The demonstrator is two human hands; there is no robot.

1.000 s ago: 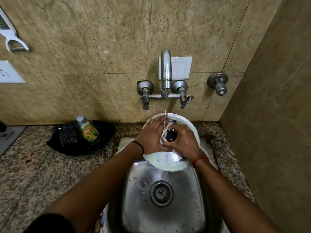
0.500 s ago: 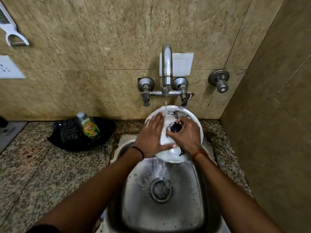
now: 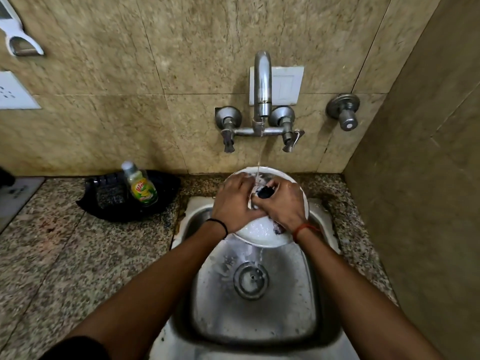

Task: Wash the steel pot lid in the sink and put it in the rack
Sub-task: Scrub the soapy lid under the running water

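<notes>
The steel pot lid [image 3: 262, 233] is held over the back of the steel sink [image 3: 255, 305], tilted, its far rim near the wall and its near rim hanging above the basin. A thin stream of water [image 3: 259, 157] falls from the wall tap [image 3: 261, 100] onto the lid's upper part, and water runs off the lower rim toward the drain [image 3: 250, 280]. The right hand [image 3: 281, 206] has its grip pressed together around the black knob [image 3: 265, 192] at the lid's centre. The left hand [image 3: 233, 203] lies spread, flat on the lid's surface just beside the knob, fingers pointing toward the stream. On the speckled granite desk [image 3: 78, 255] to the left, well apart from the sink, a green dish-soap bottle [image 3: 141, 188] stands in a black tray [image 3: 124, 198] against the wall.
</notes>
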